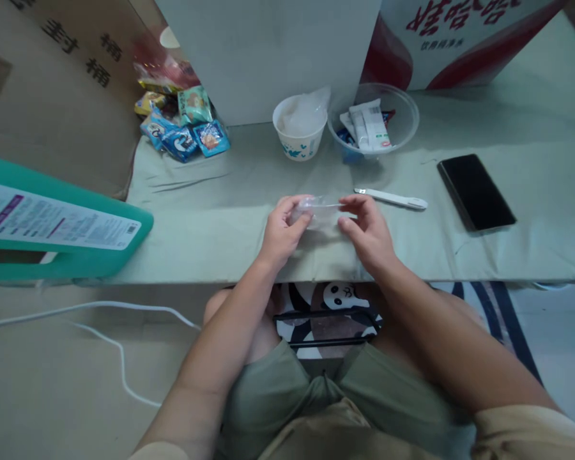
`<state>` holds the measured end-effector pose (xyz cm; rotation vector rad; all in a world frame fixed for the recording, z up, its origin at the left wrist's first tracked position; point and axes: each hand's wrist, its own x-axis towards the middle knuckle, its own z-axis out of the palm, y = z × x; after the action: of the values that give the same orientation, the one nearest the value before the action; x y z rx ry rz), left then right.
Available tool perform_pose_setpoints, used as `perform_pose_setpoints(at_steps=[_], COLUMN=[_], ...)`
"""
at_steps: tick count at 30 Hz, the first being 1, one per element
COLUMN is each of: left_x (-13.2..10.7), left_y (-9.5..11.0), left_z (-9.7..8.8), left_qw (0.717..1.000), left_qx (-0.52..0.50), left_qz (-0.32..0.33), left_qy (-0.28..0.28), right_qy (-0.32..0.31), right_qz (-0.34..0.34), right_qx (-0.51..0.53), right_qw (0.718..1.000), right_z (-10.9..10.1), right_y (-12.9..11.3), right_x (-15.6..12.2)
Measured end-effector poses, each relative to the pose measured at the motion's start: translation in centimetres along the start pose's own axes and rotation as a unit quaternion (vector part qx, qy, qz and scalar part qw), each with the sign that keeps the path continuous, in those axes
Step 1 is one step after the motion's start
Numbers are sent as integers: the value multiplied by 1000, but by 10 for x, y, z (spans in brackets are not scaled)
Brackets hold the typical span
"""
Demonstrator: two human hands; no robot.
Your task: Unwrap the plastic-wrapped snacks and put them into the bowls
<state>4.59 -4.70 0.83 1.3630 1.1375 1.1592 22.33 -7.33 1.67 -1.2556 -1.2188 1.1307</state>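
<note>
Pale green cloth covers the low table [531, 128], with a white box [268, 57] and a red-and-white printed carton [460, 38] standing at its back edge. Near the front edge, at the middle, both hands meet over a small clear plastic packet [322, 209]. The left hand [282, 231] is curled, its thumb and fingertips pinching the packet's left end; the right hand [370, 231] pinches the right end between thumb and forefinger, the other fingers loosely bent. The packet sits just above the cloth, stretched between the two grips. It looks empty or nearly so, though the film is too blurred to be sure.

As I judge it, the work in hand is the handling of this packet at its two ends. Any further pull would call for a firm pinch on each side and a steady, even draw, since thin film slips easily.

Behind the hands stands a paper cup [299, 137] stuffed with crumpled clear plastic [305, 110]. Just beside it on the right, a clear bowl [409, 108] holds a few white sachets [371, 124]. A slim white tool [391, 199] lies between bowl and hands, and a dark phone [476, 191] lies further right. A heap of snack packets [186, 128] sits at the table's far left corner.
</note>
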Motion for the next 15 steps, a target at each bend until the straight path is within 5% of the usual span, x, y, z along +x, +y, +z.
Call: perform_pose_setpoints(at_steps=[3, 6, 10, 12, 15], left_x=[1, -1, 1, 6, 19], left_y=[2, 5, 3, -2, -7], left_z=[-3, 2, 10, 5, -18], left_qw=[999, 997, 996, 998, 989], left_qx=[5, -37, -34, -38, -47], left_qz=[0, -21, -62, -58, -12], left_qy=[-39, -71, -61, -13, 136], right_qy=[-14, -57, -14, 16, 44], right_qz=[-55, -6, 28, 33, 60], right_qx=[-80, -97, -41, 1, 50], right_qw=[995, 994, 999, 999, 996], right_z=[-6, -5, -1, -2, -7], right_y=[-2, -7, -9, -8, -6], right_x=[2, 2, 5, 8, 11])
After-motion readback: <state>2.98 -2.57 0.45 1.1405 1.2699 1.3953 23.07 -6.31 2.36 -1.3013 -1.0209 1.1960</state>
